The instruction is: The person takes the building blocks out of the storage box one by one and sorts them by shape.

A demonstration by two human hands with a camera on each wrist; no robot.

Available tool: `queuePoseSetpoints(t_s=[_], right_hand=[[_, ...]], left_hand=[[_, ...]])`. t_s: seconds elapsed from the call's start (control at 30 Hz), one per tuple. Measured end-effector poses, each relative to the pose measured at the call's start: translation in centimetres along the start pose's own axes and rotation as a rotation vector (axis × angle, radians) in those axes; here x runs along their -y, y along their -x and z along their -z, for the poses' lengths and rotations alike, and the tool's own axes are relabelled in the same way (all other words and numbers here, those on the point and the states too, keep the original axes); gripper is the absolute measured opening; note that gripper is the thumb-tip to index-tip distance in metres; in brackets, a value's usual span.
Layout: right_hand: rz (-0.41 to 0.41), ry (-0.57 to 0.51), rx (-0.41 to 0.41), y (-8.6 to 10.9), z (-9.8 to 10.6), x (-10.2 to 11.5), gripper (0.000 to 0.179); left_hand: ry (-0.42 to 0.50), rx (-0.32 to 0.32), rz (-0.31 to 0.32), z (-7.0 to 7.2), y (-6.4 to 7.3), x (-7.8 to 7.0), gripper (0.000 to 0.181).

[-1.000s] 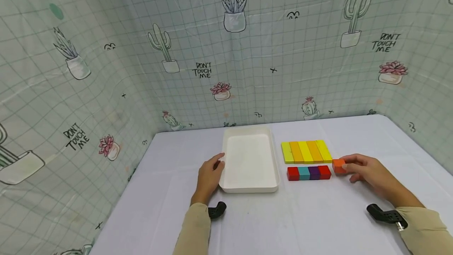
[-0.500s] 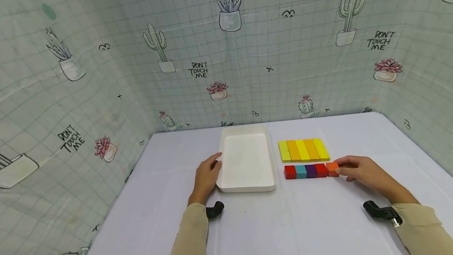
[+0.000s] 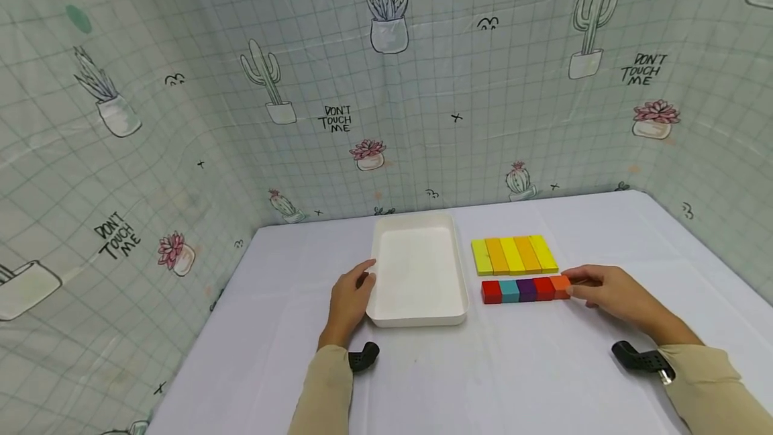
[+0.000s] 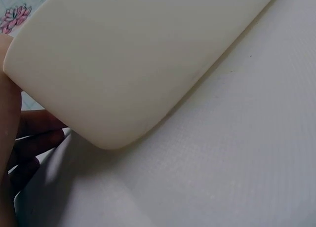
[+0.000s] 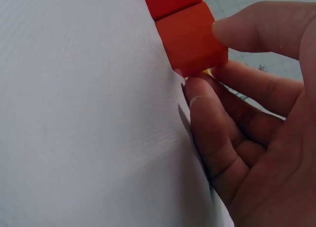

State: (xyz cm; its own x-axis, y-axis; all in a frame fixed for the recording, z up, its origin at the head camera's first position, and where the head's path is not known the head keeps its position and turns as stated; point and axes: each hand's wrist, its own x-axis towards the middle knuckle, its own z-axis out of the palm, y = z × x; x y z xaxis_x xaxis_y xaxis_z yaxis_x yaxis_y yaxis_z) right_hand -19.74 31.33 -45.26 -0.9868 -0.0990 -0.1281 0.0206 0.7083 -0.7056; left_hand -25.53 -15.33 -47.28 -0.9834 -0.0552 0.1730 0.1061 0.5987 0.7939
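Observation:
In the head view, a row of small cubes lies right of the tray: a red cube (image 3: 492, 292), a teal cube (image 3: 510, 291), a purple cube (image 3: 527, 290), another red cube (image 3: 544, 288) and an orange cube (image 3: 561, 286) at the right end. My right hand (image 3: 610, 293) pinches the orange cube between thumb and fingers. Seen from the right wrist, the orange cube (image 5: 192, 39) sits flush against the red cube (image 5: 170, 0). My left hand (image 3: 350, 297) rests against the left side of a white tray (image 3: 417, 321), fingertips at its rim.
Behind the cube row, yellow and orange flat strips (image 3: 514, 256) lie side by side. A white cloth (image 3: 447, 381) covers the table. A cactus-print curtain (image 3: 423, 99) rises along the back and sides.
My right hand has slid the orange cube left and toward me, from behind the row's right end to flush against the last red cube. My left hand stays at the tray.

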Motion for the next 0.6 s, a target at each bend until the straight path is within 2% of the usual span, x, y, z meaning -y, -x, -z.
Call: queuePoseSetpoints(t_s=[0.4,0.5,0.6], right_hand=[[-0.005,0.007,-0.006,0.00,0.02,0.12,0.062],[-0.015,-0.010,-0.041,0.15,0.01,-0.06,0.061],[-0.020,0.007,-0.117,0.38,0.40,-0.44,0.053]], left_hand=[[0.015,-0.018,-0.030,-0.11,0.20,0.41,0.035],[0.040,-0.030,-0.019,0.07,0.47,0.55,0.033],[0.075,-0.026,0.010,0.48,0.80,0.59,0.033]])
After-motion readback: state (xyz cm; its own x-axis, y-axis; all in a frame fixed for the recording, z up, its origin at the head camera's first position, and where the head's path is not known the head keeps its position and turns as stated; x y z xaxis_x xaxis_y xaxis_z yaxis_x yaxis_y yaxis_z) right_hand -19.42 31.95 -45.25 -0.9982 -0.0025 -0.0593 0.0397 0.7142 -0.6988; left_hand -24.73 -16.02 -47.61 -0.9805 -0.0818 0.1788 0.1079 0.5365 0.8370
